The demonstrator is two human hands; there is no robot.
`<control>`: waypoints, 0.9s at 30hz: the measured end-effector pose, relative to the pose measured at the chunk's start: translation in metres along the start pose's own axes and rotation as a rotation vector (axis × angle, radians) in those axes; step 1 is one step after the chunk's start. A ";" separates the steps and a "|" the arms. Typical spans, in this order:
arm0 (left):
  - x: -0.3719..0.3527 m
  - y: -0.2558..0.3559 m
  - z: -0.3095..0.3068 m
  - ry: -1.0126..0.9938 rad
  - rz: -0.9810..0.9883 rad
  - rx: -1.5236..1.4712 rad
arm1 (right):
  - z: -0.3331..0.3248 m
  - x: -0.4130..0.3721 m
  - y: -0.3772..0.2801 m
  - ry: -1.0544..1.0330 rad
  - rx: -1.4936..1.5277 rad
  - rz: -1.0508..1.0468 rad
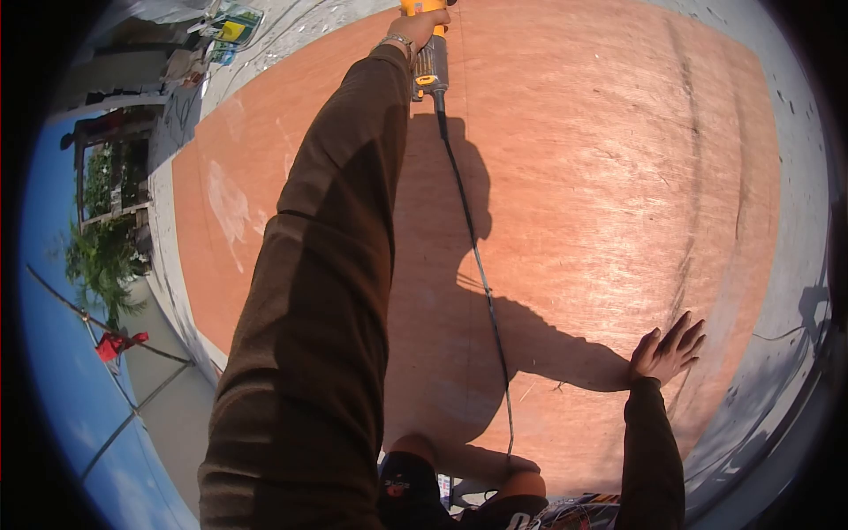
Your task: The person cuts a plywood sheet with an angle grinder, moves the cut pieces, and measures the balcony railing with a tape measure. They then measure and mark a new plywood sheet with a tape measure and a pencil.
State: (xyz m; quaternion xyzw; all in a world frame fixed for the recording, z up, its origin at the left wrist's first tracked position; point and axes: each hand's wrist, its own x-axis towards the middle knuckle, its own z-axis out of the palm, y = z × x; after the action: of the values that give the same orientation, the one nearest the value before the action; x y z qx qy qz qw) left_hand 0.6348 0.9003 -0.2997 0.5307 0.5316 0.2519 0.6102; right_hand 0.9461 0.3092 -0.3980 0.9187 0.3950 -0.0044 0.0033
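Observation:
My left hand is stretched far forward, its fingers wrapped round a yellow and dark-grey corded power tool at the top edge of the view. The tool's working end is cut off by the frame. From its near end a black cord runs back across a reddish-brown plywood sheet toward my knees. My right hand rests palm down on the sheet at the right, fingers spread, with nothing in it. A wristband circles my left wrist.
My shadow falls across the middle of the sheet. Pale concrete borders it at the right. Bags and loose items lie at the upper left. Beyond the left edge are poles with a red cloth and a green plant.

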 end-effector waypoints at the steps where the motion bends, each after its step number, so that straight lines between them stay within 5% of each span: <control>1: 0.002 -0.002 -0.001 -0.007 -0.005 -0.001 | 0.000 -0.001 0.001 -0.003 -0.001 0.003; 4: 0.001 0.002 0.007 -0.003 0.020 -0.029 | 0.001 0.000 0.002 -0.001 -0.012 -0.003; 7: 0.004 0.009 0.026 0.259 -0.097 0.202 | 0.001 0.000 0.001 -0.012 -0.026 0.002; 12: 0.062 -0.030 -0.018 0.178 -0.066 0.246 | -0.002 0.000 0.000 -0.003 0.002 -0.005; 27: 0.051 -0.034 -0.013 0.206 -0.041 0.291 | 0.001 0.000 0.000 0.021 -0.009 -0.008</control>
State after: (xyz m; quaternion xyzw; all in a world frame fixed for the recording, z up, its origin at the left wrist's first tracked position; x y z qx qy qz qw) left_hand 0.6297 0.9390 -0.3482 0.5738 0.6329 0.2129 0.4742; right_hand 0.9462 0.3087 -0.3985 0.9170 0.3989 0.0070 0.0031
